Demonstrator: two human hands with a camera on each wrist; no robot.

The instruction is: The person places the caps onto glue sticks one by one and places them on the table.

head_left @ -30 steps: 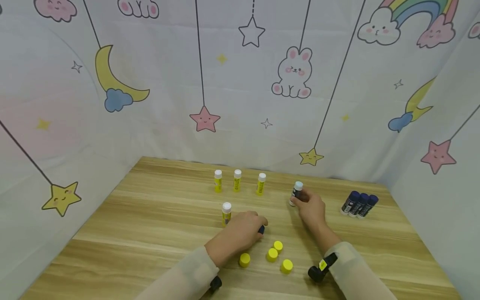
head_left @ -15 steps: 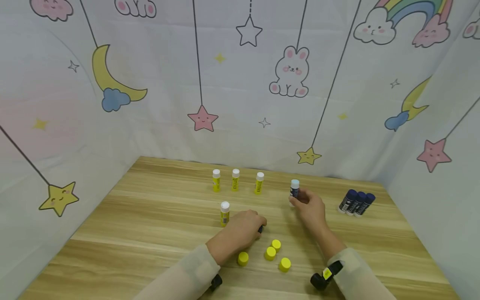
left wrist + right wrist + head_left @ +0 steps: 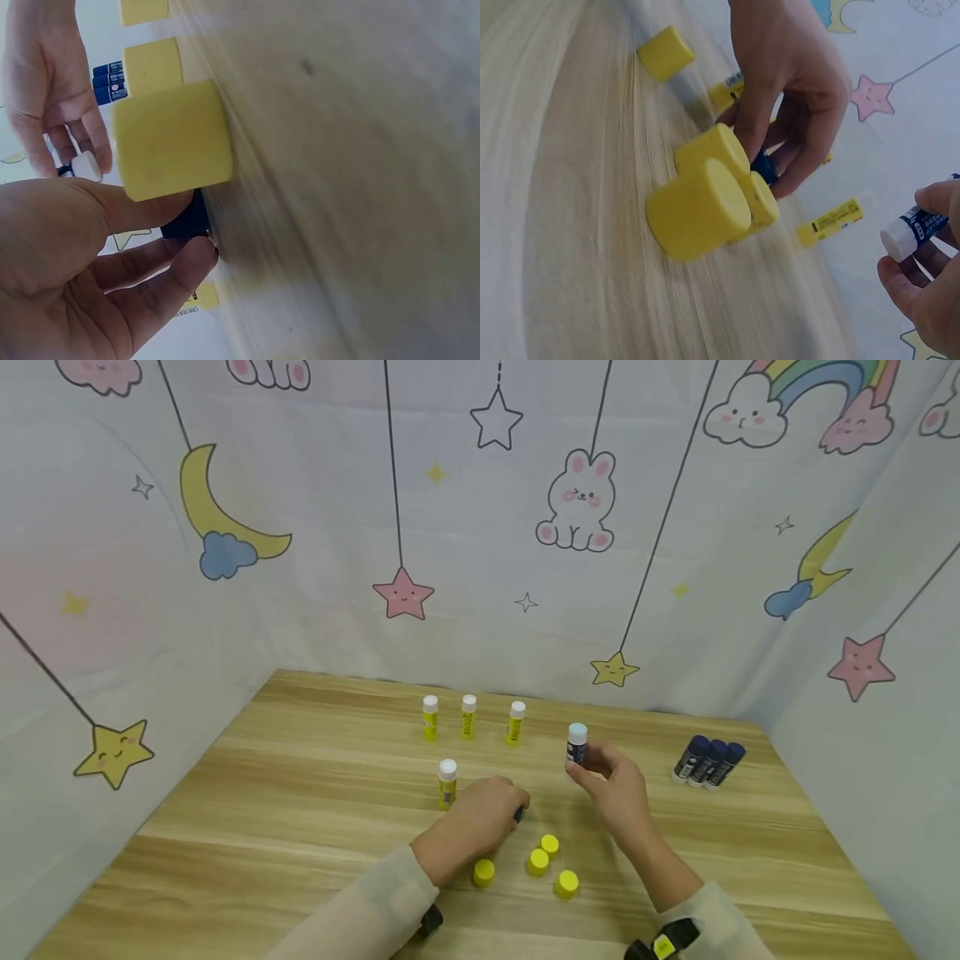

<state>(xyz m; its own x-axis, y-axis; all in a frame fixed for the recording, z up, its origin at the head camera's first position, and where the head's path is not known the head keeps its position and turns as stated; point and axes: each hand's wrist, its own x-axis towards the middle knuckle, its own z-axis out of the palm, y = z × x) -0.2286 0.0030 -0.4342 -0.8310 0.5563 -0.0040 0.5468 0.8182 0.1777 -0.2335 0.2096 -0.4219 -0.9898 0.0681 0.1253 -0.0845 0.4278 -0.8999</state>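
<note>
My right hand (image 3: 618,785) holds a navy glue stick (image 3: 576,747) upright, thumb and fingers round its lower part; its pale top has no dark cap on it. In the right wrist view a white end of that glue stick (image 3: 900,238) shows below the fingers. My left hand (image 3: 483,814) pinches a dark blue cap (image 3: 189,216) low at the table, largely covered by the fingers. Just left of this hand stands a yellow glue stick (image 3: 447,787) with a white top. Several loose yellow caps (image 3: 537,862) lie between my forearms.
Three more yellow glue sticks (image 3: 468,718) with white tops stand in a row toward the back of the wooden table (image 3: 315,760). At the right, three navy-capped glue sticks (image 3: 708,762) stand side by side. A patterned white curtain (image 3: 315,627) encloses the table.
My right hand has carried the navy glue stick left, closer to my left hand. My left hand stays in place with the dark blue cap. The view has shifted slightly.
</note>
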